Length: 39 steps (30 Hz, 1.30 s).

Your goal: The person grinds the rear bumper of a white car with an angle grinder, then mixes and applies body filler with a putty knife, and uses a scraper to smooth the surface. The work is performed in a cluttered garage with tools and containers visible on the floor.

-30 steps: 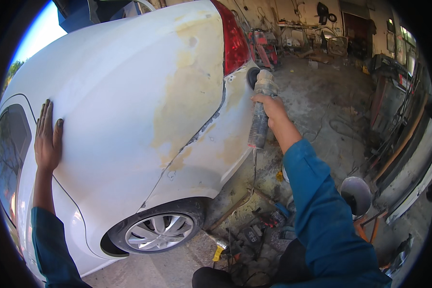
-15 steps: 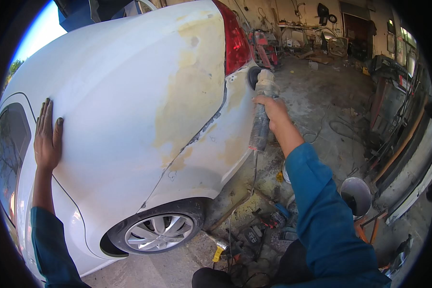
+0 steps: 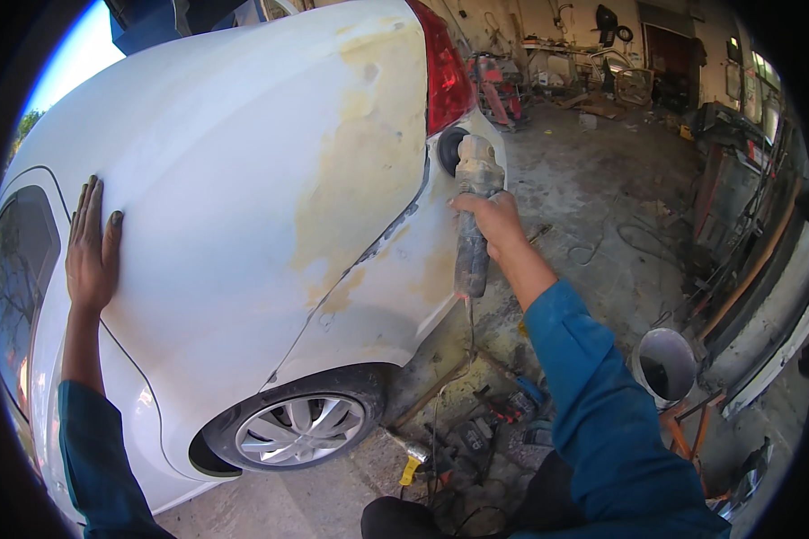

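Note:
A white car's rear quarter panel (image 3: 207, 180) fills the left half, with tan filler patches and a dark chipped seam. My left hand (image 3: 93, 251) lies flat on the panel near the side window, fingers stretched out and dirty. My right hand (image 3: 494, 225) grips a dusty cylindrical power tool (image 3: 474, 260), whose black round pad (image 3: 451, 153) is against the body just below the red tail light (image 3: 436, 67). A cord hangs from the tool's end. The wheel (image 3: 297, 427) with a silver cover sits below the panel.
A grey bucket (image 3: 663, 366) stands at my right beside an orange metal frame (image 3: 679, 431). Cordless tools (image 3: 476, 436) and cords lie near my legs. Long panels and planks (image 3: 755, 269) lean along the right side. A cluttered bench (image 3: 548, 49) lines the back wall.
The tool in my right hand has moved left and slightly down along the body under the tail light. My left hand has shifted slightly up and right on the panel.

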Available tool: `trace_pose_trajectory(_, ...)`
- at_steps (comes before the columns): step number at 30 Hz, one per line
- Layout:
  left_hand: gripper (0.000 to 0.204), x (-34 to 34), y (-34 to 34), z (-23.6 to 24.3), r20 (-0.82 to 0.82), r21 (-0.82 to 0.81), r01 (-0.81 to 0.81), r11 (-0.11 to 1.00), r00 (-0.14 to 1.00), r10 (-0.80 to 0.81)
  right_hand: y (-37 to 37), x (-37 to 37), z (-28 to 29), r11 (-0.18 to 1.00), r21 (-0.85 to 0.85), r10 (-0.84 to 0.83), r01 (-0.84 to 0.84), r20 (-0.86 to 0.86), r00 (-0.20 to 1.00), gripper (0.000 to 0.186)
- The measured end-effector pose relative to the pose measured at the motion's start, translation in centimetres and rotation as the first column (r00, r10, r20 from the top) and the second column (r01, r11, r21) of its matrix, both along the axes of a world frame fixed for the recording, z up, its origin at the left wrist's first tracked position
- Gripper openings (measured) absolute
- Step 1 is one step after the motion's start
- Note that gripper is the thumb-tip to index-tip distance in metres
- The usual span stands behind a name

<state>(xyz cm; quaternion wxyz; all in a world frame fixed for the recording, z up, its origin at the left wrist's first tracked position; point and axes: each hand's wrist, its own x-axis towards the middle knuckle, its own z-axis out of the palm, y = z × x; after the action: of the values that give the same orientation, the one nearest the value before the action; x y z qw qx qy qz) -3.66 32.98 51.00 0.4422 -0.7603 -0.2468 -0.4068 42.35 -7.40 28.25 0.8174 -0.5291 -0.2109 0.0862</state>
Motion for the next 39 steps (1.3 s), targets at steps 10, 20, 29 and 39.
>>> trace_pose_trajectory(10, 0.076, -0.1, 0.0, -0.1, 0.007, 0.004, -0.012, 1.000, 1.000, 0.012, 0.5, -1.3, -0.3, 1.000, -0.031, -0.001, 0.002, 0.020, 1.000, 0.026)
trace_pose_trajectory(20, 0.079, 0.5, -1.1, -0.2, 0.030, -0.045, -0.012, 0.999, 0.999, 0.014, 0.3, 1.0, -0.8, 0.995, 0.089, -0.037, 0.045, -0.093, 0.995, 0.026)
trace_pose_trajectory(29, 0.081, 0.5, -1.4, -0.3, 0.044, -0.083, -0.007, 0.997, 0.999, 0.011, 0.8, 1.0, -1.0, 0.993, 0.111, -0.028, 0.041, -0.115, 0.993, 0.025)
trace_pose_trajectory(39, 0.078, 0.2, -1.2, -0.2, 0.027, -0.061, -0.018, 0.998, 0.999, 0.020, -4.3, -4.2, -5.3, 1.000, -0.027, -0.001, -0.002, -0.121, 0.993, 0.027)
